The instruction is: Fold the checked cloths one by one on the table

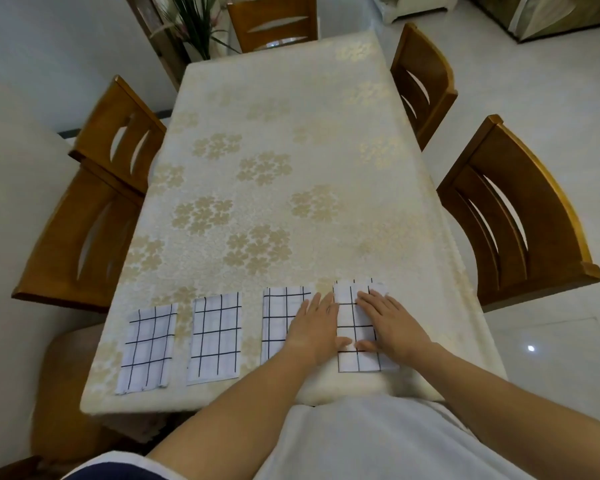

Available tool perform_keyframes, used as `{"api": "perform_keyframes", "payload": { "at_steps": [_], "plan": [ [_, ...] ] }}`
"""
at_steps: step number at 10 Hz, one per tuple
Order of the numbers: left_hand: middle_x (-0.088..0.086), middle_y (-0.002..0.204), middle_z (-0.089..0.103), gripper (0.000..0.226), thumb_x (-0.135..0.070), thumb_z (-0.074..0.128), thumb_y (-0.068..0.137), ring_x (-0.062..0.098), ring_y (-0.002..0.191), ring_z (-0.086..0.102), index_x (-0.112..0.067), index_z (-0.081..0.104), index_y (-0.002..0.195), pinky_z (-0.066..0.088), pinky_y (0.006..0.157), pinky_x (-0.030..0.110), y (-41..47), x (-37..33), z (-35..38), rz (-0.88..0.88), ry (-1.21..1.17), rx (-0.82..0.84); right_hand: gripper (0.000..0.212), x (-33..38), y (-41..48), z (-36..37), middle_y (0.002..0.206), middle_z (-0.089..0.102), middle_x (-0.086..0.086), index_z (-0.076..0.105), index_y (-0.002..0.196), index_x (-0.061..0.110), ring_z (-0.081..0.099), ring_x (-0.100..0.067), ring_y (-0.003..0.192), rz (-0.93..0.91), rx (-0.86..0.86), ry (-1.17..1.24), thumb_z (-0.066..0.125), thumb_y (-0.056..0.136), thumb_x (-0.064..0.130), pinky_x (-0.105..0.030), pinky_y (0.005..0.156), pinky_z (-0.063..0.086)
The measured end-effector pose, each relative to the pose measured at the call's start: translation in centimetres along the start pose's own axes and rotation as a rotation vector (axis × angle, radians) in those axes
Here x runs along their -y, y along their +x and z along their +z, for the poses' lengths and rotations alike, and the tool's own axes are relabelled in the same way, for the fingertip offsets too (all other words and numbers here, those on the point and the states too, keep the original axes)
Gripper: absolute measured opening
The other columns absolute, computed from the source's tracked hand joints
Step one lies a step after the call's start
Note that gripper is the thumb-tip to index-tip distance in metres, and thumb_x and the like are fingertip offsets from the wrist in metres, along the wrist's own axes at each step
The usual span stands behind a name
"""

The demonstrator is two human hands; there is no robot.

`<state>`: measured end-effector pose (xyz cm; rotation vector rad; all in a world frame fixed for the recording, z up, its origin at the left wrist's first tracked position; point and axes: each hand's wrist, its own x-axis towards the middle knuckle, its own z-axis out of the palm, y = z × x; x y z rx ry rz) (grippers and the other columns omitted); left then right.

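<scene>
**Two flat hands pressing the rightmost cloth**

A long table [281, 150] is stretching away from the person, wearing a cream cover with pale gold flowers. Five wooden chairs are standing around it: two on the left [80, 237] [118, 129], two on the right [520, 216] [423, 81] and one at the far end [271, 22]. A plant [194, 22] is showing beside the far chair.

Four folded checked cloths, white with dark grid lines, are lying in a row along the near edge, each apart from the next. From the left, the first cloth [148, 348] is sitting slightly tilted, the second cloth [215, 337] is lying just beside it, and the third cloth [278, 320] is lying partly under the left forearm and wrist. The fourth cloth [347, 317] is lying in front of the person's body, at the right end of the row.

The left hand [314, 323] is resting flat with straight fingers over the gap between the third and fourth cloths, its thumb touching the fourth cloth. The right hand [388, 323] is pressing flat on the fourth cloth's right half, fingers straight and together, holding nothing. The two thumbs are almost meeting on that cloth.
</scene>
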<state>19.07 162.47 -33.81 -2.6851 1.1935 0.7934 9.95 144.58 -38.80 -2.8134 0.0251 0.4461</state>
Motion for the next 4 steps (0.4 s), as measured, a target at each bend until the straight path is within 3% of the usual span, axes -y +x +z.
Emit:
{"api": "perform_keyframes", "payload": {
  "at_steps": [1,2,3,4],
  "plan": [
    [0.006,0.154,0.039,0.054,-0.045,0.046,0.104,0.026,0.14,0.039,-0.014,0.041,0.148,0.034,0.115,0.04,-1.9,1.7,-1.1,-0.026,-0.05,-0.138,0.094,0.5,0.0,-1.1,0.165,0.012,0.001,0.018,0.157,0.016,0.008,-0.02,0.152,0.015,0.021,-0.002,0.051,0.086,0.069,-0.036,0.124,0.005],
    [0.002,0.124,0.056,0.036,-0.045,0.04,0.106,0.023,0.106,0.059,-0.019,0.056,0.123,0.051,0.091,0.041,-4.6,3.0,-1.9,-0.154,-0.147,-0.187,0.076,2.1,-0.2,-3.0,0.157,0.033,-0.001,0.034,0.15,0.016,0.032,-0.022,0.143,0.036,-0.041,0.049,0.065,0.089,0.048,-0.032,0.117,0.025],
    [0.0,0.11,0.06,0.033,-0.045,0.038,0.106,0.021,0.094,0.061,-0.019,0.058,0.109,0.053,0.083,0.04,-7.7,4.4,-1.7,-0.248,-0.236,-0.218,0.046,4.4,-0.2,-4.2,0.134,0.055,0.001,0.053,0.136,0.02,0.054,-0.019,0.119,0.103,-0.164,0.171,0.061,0.094,0.039,-0.03,0.095,0.045],
    [0.001,0.099,0.063,0.032,-0.043,0.039,0.106,0.021,0.087,0.061,-0.018,0.059,0.101,0.052,0.079,0.039,-11.6,6.1,-1.1,-0.317,-0.272,-0.242,0.027,7.0,-0.8,-4.5,0.11,0.068,0.002,0.064,0.116,0.021,0.062,-0.016,0.094,0.151,-0.21,0.247,0.055,0.098,0.038,-0.029,0.079,0.051]
  ]
}}
